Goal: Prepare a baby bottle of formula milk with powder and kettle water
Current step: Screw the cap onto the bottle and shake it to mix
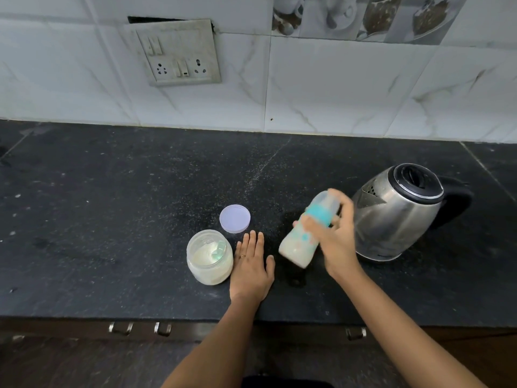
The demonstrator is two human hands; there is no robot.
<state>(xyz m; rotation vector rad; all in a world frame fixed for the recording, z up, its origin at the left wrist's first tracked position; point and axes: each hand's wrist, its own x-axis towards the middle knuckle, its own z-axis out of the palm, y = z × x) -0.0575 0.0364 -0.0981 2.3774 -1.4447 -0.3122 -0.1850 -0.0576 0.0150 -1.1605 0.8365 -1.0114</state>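
Fingers of right hand grip tilted baby bottle near kettle.

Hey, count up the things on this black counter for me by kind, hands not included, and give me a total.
Baby bottle: 1, held in the right hand
Kettle: 1
Powder jar: 1, open
Loose lid: 1
Total: 4
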